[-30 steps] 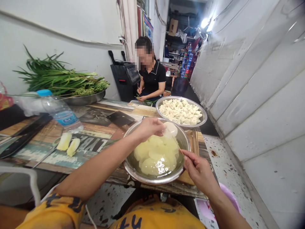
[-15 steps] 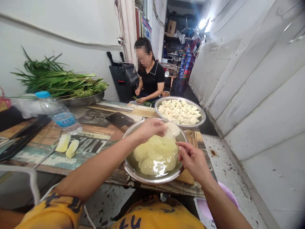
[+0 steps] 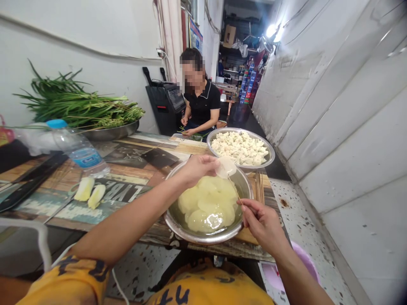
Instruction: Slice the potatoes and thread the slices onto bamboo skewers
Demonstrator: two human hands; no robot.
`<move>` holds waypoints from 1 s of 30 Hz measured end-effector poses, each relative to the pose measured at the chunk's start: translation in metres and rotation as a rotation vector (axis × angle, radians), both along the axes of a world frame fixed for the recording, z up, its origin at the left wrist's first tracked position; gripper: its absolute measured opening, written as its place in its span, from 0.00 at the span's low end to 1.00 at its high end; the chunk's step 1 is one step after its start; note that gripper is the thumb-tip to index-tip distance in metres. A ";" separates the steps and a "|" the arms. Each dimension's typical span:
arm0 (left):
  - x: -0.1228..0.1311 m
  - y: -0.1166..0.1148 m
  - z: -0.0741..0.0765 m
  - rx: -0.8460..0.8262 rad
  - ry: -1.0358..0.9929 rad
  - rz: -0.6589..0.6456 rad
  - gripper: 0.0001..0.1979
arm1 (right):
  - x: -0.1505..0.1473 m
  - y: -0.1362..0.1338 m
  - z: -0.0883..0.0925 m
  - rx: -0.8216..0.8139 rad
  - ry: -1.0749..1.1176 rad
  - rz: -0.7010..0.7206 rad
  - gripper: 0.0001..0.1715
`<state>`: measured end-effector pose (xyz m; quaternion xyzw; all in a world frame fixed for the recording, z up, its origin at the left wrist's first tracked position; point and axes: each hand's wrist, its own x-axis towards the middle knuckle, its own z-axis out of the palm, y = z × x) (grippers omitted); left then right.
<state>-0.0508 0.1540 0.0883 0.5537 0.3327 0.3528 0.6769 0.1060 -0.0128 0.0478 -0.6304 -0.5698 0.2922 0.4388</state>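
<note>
My left hand (image 3: 205,167) pinches a thin, pale, round slice (image 3: 226,167), which looks like potato, above the far side of a metal bowl (image 3: 203,240). Between thumb and fingers, my right hand (image 3: 262,220) grips a thin wooden skewer (image 3: 235,189). The skewer's far tip meets the slice's lower edge; whether it has pierced it I cannot tell. Below both hands, more pale yellow slices (image 3: 206,203) lie in water in the bowl.
Cauliflower pieces fill a metal basin (image 3: 272,157) behind the bowl. Loose skewers (image 3: 260,186) lie at right. Leftward are a water bottle (image 3: 83,154), cut vegetable pieces (image 3: 84,189) and a heap of green chives (image 3: 79,103). A person (image 3: 203,97) sits across, handling green stems.
My left hand has lifted the slice slightly and turned it flatter toward me. My right hand has moved a little down, and more of the skewer shows between the hands.
</note>
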 end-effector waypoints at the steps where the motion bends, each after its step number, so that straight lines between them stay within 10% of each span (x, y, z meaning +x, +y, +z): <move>1: 0.000 0.000 0.000 0.007 0.005 -0.006 0.13 | 0.000 0.000 0.000 -0.002 0.004 0.001 0.18; 19: -0.002 0.019 -0.012 0.017 -0.086 0.312 0.15 | 0.036 -0.046 0.022 0.026 -0.443 -0.002 0.19; 30: 0.003 0.011 -0.011 -0.046 -0.120 0.239 0.18 | 0.019 -0.030 0.017 0.004 -0.377 0.049 0.24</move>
